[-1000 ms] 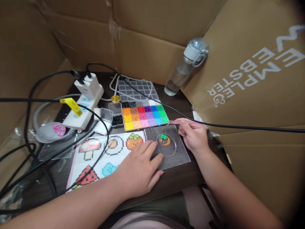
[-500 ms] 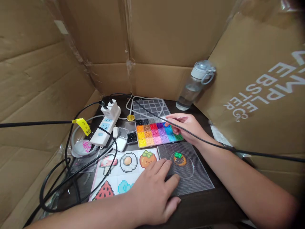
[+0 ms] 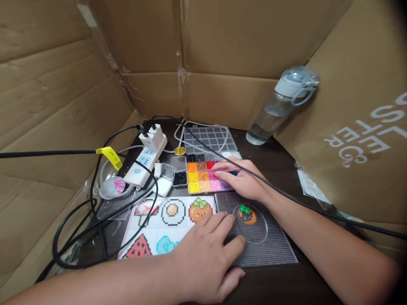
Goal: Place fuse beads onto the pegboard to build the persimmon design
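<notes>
Right hand (image 3: 243,180) has shifted from the bead box's (image 3: 206,192) near right corner to over its compartments. Its fingers pinch the pink tweezers (image 3: 229,170), tips unclear, beside the red beads (image 3: 210,165). Judged: colour selection under way. My left hand (image 3: 210,250), fingers loosely spread, rests on the pegboard (image 3: 270,250); the orange bead figure (image 3: 247,215) sits just right of those fingertips.

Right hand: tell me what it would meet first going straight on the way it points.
Most likely the brown beads in the box: the right hand points left across the compartments. Depth is unclear, so it might pass just above them.
</notes>
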Motion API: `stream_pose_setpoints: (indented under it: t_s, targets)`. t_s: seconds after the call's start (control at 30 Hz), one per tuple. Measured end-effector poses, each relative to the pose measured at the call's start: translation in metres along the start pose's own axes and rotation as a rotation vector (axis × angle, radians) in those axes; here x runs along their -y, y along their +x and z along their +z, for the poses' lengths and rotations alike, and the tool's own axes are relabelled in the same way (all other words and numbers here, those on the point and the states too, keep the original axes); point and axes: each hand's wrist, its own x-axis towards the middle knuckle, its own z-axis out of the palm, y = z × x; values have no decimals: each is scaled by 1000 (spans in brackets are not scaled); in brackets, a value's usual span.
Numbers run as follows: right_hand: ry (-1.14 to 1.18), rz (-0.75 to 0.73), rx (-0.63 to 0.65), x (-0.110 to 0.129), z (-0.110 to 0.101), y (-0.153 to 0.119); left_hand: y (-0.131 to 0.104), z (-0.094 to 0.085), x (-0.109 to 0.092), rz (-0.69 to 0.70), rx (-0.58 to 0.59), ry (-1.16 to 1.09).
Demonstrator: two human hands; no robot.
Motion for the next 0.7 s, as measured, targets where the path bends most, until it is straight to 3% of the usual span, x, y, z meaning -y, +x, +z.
stream_pose_setpoints:
  t_s: [0.23, 0.7]
  targets:
    - [-131, 24, -10, -4, 4, -3, 0, 2, 2, -5, 8, -17]
    - [8, -9, 9, -5, 12, -6, 0, 1, 1, 6, -7, 1]
